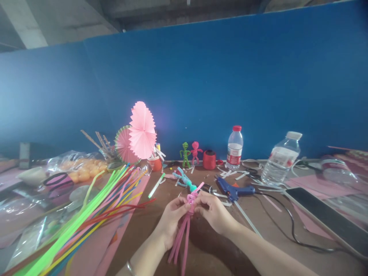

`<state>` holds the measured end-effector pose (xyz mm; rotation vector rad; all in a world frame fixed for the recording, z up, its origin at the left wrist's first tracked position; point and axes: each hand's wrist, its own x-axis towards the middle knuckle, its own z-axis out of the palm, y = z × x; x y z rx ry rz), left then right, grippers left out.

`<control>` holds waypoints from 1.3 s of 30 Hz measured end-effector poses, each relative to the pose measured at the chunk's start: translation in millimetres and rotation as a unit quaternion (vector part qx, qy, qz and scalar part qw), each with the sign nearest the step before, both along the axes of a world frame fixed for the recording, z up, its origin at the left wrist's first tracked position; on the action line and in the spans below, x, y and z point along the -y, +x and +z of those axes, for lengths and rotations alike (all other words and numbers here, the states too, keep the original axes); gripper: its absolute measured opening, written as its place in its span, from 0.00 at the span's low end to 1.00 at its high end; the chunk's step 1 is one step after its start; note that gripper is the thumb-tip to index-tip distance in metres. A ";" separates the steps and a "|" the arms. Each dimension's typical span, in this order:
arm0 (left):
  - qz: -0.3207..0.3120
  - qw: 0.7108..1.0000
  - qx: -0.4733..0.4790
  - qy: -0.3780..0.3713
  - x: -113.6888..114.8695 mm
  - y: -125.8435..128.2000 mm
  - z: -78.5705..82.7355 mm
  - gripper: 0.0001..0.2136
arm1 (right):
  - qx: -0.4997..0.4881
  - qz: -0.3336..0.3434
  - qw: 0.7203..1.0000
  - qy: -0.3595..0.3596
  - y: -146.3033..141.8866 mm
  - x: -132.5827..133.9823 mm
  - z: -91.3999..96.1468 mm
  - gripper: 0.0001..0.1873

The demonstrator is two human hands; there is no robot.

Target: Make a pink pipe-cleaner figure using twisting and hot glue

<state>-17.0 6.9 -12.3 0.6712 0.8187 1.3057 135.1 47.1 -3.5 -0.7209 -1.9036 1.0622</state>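
Between my two hands is a bundle of pink pipe cleaners (181, 239), twisted into a knotted, looped top with several long strands hanging down. My left hand (174, 216) pinches it from the left side, thumb against the twist. From the right, my right hand (214, 211) grips the upper part with thumb and fingers closed. Just beyond lies a light-blue pipe cleaner figure (186, 181) on the brown table (221, 257). Farther back, a green figure (185, 154) and a pink figure (196, 152) stand upright near the blue wall.
Loose coloured pipe cleaners (86, 218) spread across the left. A blue glue gun (234, 189) with a black cord lies right of my hands, near a phone (324, 218). Two water bottles (235, 149) and a pink paper fan (142, 130) stand behind.
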 end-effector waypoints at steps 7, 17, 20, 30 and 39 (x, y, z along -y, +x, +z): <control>0.012 0.999 0.017 0.040 1.6 -2.3 4.6 0.07 | -0.064 -0.131 0.988 -0.060 -3.0 -2.7 -15.2 0.02; 0.072 0.993 -0.039 0.080 -3.7 -7.7 3.0 0.10 | -0.111 -0.109 0.978 -0.138 -7.3 6.1 -28.5 0.08; 0.077 0.990 -0.068 0.096 -5.8 -7.5 1.8 0.13 | -0.137 -0.044 0.974 -0.176 -13.5 11.0 -24.4 0.11; 0.085 0.976 -0.173 0.105 -8.9 -8.8 -3.9 0.11 | -0.117 -0.110 0.965 -0.209 -20.2 2.1 -21.7 0.07; 0.079 0.961 -0.254 0.076 -12.6 -8.9 -5.3 0.10 | -0.163 -0.111 0.944 -0.265 -16.8 -3.3 -22.6 0.08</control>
